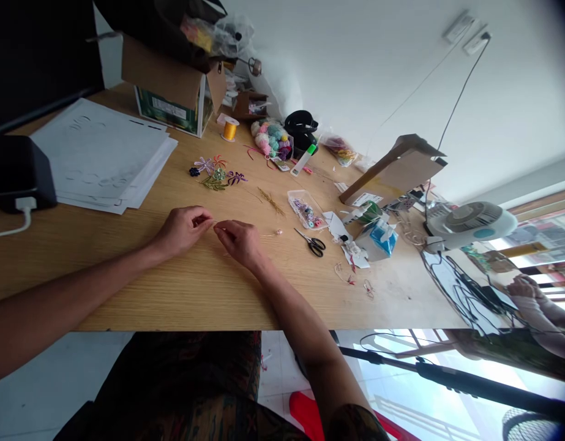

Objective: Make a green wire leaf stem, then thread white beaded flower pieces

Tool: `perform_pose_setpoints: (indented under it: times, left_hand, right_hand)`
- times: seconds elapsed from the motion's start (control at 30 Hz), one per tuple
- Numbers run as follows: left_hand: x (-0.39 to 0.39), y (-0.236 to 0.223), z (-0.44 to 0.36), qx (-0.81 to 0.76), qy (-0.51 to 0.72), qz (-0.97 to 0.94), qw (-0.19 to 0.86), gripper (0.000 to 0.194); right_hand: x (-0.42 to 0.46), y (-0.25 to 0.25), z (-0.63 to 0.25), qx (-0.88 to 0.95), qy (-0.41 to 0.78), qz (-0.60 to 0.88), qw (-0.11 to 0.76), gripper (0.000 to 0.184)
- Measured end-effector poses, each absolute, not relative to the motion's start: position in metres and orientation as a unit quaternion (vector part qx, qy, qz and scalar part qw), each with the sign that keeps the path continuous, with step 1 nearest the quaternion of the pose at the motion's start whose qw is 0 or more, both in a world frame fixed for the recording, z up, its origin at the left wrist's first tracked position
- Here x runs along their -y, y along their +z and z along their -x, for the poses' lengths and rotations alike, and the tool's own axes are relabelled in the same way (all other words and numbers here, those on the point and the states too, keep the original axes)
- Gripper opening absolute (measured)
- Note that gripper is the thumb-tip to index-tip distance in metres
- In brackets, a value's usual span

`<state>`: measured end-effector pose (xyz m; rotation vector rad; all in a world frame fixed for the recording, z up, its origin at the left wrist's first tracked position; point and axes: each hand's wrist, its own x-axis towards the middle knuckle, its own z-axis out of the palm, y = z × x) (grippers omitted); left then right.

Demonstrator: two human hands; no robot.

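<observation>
Strand [213,222] bridges the left hand [183,229] and right hand [242,242], fingertips of each pinching it. Being so fine, it could slip or kink if pulled unevenly.

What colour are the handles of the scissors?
The handles are black, showing best in the head view.

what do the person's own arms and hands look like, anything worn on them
The left hand and right hand wear no gloves, and no watch or bracelet shows at either wrist. A dark patterned sleeve shows on the right upper arm; no left sleeve is in view.
</observation>
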<state>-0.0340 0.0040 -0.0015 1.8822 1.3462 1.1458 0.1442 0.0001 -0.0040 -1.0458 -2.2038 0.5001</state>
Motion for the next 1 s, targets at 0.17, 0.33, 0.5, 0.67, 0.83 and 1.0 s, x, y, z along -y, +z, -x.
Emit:
perform_pose_setpoints:
  times: [0.17, 0.33, 0.5, 0.67, 0.83, 1.0]
  left_hand:
    - [-0.004, -0.004, 0.033, -0.446, 0.400, -0.745, 0.293, 0.021]
    - [-0.002, 0.000, 0.033, -0.436, 0.421, -0.697, 0.383, 0.021]
    - [-0.002, 0.004, 0.033, -0.453, 0.480, -0.610, 0.438, 0.021]
    - [-0.005, 0.001, 0.034, -0.503, 0.472, -0.628, 0.361, 0.019]
    - [-0.006, -0.004, 0.034, -0.495, 0.420, -0.692, 0.316, 0.019]
    - [-0.004, -0.002, 0.032, -0.448, 0.401, -0.706, 0.373, 0.021]
  right_hand:
    - [-0.011, -0.004, -0.152, 0.782, 0.233, 0.447, 0.366, 0.027]
    - [-0.021, -0.013, -0.154, 0.723, 0.356, 0.450, 0.384, 0.038]
    - [-0.012, -0.016, -0.148, 0.763, 0.344, 0.423, 0.347, 0.033]
    - [-0.002, -0.010, -0.143, 0.824, 0.252, 0.383, 0.333, 0.029]
    - [-0.008, -0.005, -0.149, 0.802, 0.213, 0.416, 0.372, 0.030]
    - [-0.020, -0.012, -0.155, 0.736, 0.296, 0.458, 0.402, 0.036]
